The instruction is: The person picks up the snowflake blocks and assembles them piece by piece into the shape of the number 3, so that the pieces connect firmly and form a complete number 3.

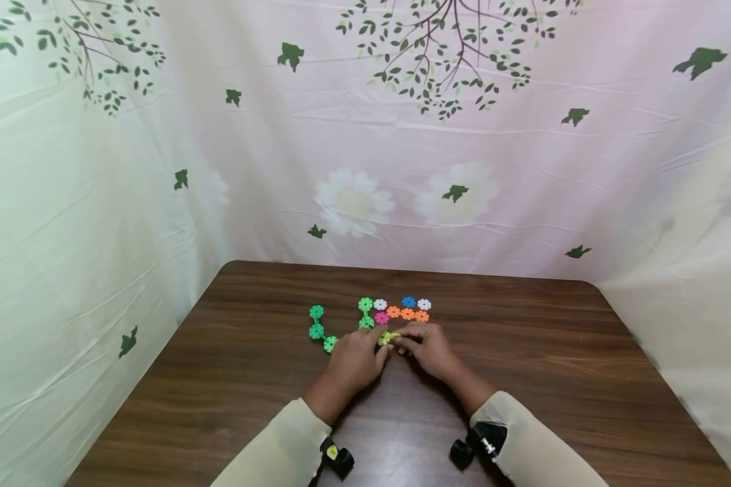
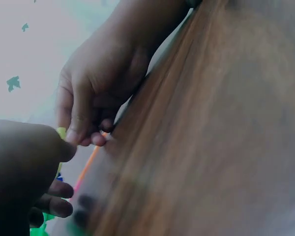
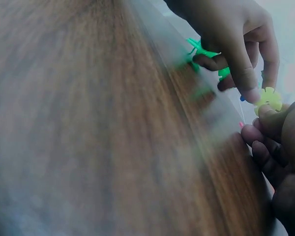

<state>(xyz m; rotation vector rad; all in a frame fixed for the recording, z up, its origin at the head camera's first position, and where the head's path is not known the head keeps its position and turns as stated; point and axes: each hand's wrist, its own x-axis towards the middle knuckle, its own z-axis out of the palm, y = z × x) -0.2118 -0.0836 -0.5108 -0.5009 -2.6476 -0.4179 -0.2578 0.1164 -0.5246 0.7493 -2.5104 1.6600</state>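
Pinching a yellow notched piece [image 1: 386, 338] between thumb and finger, the left hand [image 1: 356, 357] meets the right hand [image 1: 431, 350], whose thumb and finger grip its other side. The piece sits near the table's middle; whether it is one disc or two joined, I cannot tell.

Just beyond the fingers lie more notched discs. A cluster holds two green discs [image 1: 365, 304], two white discs [image 1: 424, 304], one blue disc [image 1: 409, 302], one pink disc [image 1: 382, 317] and three orange discs [image 1: 407, 314]. To the left, three further green discs [image 1: 316, 331] show in a bent chain — the left hand may cover more.

All of it rests on a dark brown, wood-grained table [image 1: 554, 352] with rounded far corners and a glossy patch near the person. Two pale sleeves [image 1: 274, 443] each carry one black device [image 1: 341, 463] at the wrist.

Around the table hangs pale, creased cloth [image 1: 250, 155] on three sides, printed with two leafy branch clusters [image 1: 445, 47], two large white flowers [image 1: 355, 201] and ten green birds [image 1: 290, 55] — one cut off at the right edge.
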